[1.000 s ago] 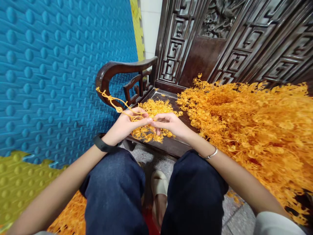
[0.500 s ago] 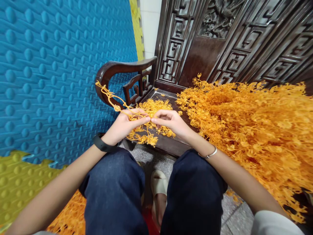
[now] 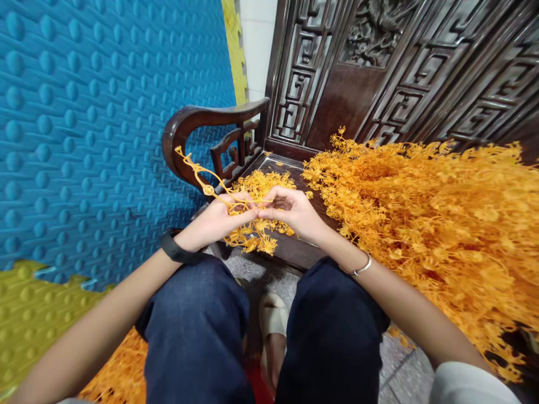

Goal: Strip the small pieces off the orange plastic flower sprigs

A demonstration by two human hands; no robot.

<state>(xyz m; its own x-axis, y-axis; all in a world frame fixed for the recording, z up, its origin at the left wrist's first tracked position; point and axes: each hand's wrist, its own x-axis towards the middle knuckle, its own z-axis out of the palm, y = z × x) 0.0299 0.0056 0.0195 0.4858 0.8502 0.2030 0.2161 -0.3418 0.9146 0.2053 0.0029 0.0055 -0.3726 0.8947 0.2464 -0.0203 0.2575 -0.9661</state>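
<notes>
You're in what looks like a home | ahead of you, a carved dark-wood bench (image 3: 346,105) with its curling armrest (image 3: 210,116) | left, blue foam mat (image 3: 92,134), yellow edging (image 3: 233,45) | below you, speckled floor (image 3: 406,373), slip-on shoe (image 3: 273,314)

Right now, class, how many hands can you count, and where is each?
2: the left hand holds yellow strands; the right hand is beside it, thumbs nearly meeting, near the small pile. No other hand shows.

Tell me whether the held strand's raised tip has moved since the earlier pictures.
Yes: the strand's raised tip has shifted rightward in view, against the wooden armrest.
</notes>
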